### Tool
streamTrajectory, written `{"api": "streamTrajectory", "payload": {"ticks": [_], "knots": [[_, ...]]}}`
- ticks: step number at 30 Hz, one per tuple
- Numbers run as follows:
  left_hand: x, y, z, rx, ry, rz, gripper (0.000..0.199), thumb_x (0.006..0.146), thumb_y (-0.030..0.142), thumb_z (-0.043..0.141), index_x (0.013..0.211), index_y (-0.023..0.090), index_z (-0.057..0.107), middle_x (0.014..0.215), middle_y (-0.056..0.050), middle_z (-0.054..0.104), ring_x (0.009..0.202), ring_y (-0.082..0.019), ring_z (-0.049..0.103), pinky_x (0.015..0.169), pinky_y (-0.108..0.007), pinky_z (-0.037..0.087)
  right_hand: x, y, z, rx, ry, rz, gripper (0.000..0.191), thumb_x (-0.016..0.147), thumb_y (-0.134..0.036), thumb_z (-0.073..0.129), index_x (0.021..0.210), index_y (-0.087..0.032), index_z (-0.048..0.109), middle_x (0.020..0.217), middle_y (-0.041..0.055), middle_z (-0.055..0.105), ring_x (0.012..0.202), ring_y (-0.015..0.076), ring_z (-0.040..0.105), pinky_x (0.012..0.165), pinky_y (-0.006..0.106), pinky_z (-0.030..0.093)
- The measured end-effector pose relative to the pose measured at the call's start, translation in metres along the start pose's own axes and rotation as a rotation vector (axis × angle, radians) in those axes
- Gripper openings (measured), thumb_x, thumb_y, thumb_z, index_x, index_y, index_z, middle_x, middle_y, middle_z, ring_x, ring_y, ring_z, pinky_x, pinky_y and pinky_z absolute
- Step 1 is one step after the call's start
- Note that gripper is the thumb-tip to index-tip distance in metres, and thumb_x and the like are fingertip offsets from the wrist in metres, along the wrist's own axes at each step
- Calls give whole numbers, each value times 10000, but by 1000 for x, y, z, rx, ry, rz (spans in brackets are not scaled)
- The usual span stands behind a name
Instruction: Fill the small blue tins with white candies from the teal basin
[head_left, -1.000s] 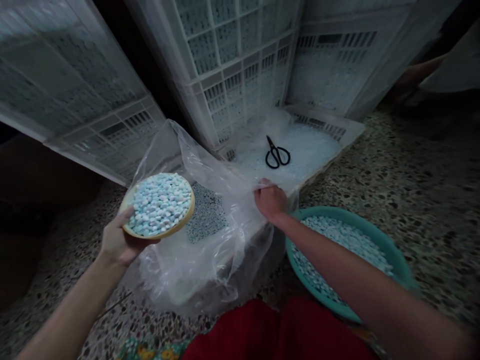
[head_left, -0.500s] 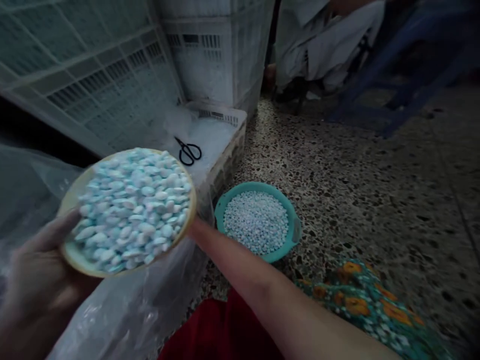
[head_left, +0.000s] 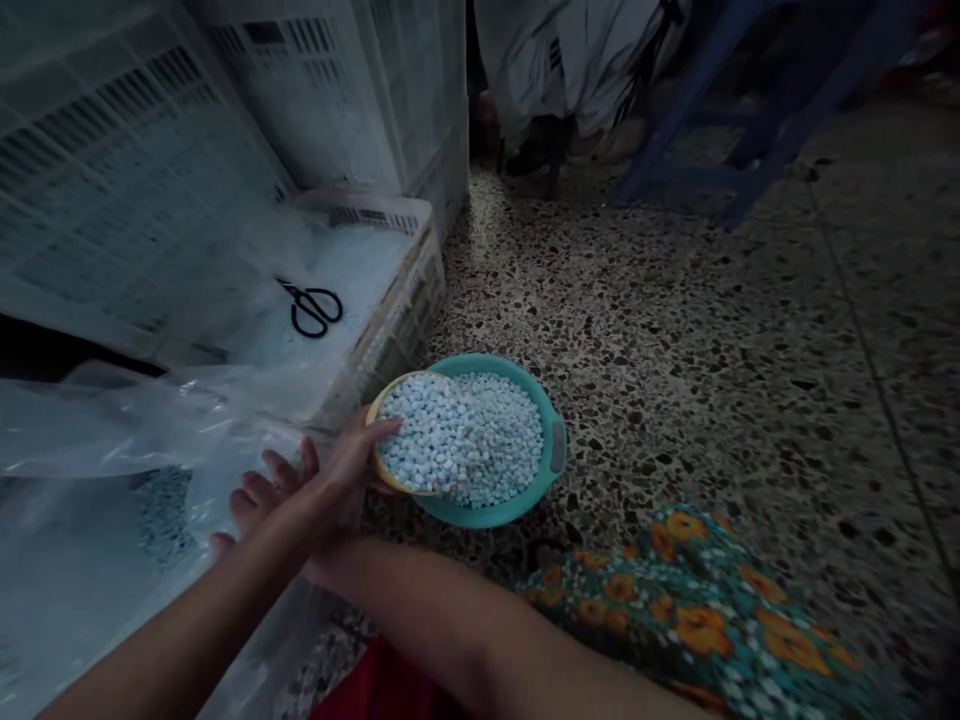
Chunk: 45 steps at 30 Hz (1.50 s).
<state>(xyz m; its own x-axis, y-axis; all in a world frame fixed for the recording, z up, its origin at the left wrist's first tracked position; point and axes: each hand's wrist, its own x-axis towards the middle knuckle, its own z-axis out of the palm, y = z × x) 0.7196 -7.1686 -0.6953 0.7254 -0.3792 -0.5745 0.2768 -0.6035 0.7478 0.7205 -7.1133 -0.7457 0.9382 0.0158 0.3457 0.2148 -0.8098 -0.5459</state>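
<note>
My left hand (head_left: 355, 452) grips a yellow-rimmed bowl (head_left: 373, 400) by its left edge, thumb over the rim. Small pale blue-white pieces, pillow-shaped like tablets, fill the bowl, which is tilted over a teal basin (head_left: 553, 410). Inside the basin lies a heap of similar small pieces (head_left: 510, 430), and the bowl's pieces run into it at its lip. Crossing beneath my left forearm, my right hand (head_left: 262, 492) is open with spread fingers and holds nothing. It is beside a clear plastic bag (head_left: 142, 420) that contains more small pieces.
Black-handled scissors (head_left: 311, 305) lie on pale plastic material in a low white crate (head_left: 420, 225). Tall white crates (head_left: 315, 100) stand behind it. A blue stool (head_left: 675, 130) and another person's clothing (head_left: 570, 70) are at the back. Flowered cloth (head_left: 697, 620) covers the lower right.
The bowl has moved right and away from me, from above the plastic bag to over the teal basin, and tipped. My right hand has left the bowl's side and moved left.
</note>
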Motion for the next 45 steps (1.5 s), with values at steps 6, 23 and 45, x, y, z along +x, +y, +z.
{"api": "streamTrajectory", "payload": {"ticks": [6, 23, 45], "knots": [[30, -2, 20, 260, -17, -16, 757, 699, 462, 652, 1368, 276, 350, 1182, -111, 575, 759, -253, 645, 464, -324, 517, -4, 2, 22, -101, 178, 0, 404, 828, -565, 430, 951, -251, 653, 1151, -3, 633, 1295, 298, 330, 1064, 600, 157], [14, 12, 47, 1016, 279, 423, 834, 713, 497, 629, 1430, 262, 272, 1223, -135, 473, 1124, -324, 501, 838, -414, 483, -9, 1, 3, 16, 237, 11, 385, 861, -510, 440, 922, -189, 645, 1094, 34, 645, 1236, 274, 366, 1098, 587, 91], [-11, -17, 67, 1152, 145, 748, 923, 674, 467, 711, 1452, 340, 231, 1395, -170, 288, 1279, -403, 310, 813, -459, 514, -7, -3, 8, 38, 154, 4, 398, 900, -474, 359, 986, -194, 628, 1095, 52, 615, 1236, 299, 361, 1079, 649, 55]]}}
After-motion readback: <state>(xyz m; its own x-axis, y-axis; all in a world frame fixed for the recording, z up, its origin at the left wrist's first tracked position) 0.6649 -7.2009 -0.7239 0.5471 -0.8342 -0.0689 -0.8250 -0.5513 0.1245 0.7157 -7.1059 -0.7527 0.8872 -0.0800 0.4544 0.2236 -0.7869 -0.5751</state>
